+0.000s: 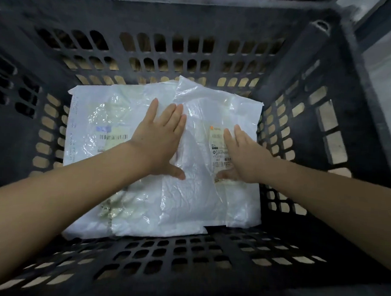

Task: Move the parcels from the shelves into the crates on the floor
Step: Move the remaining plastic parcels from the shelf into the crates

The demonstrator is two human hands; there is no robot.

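Pressing both hands (flat) on parcels [188,192] in crate [194,19]

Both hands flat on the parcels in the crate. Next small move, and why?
Probably lift both hands straight up and out. The left hand and right hand lie open on the top parcel, gripping nothing, and it already rests flat inside the crate.

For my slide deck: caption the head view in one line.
Both hands, left and right, press flat on overlapping white plastic mailer parcels inside a dark slotted crate.
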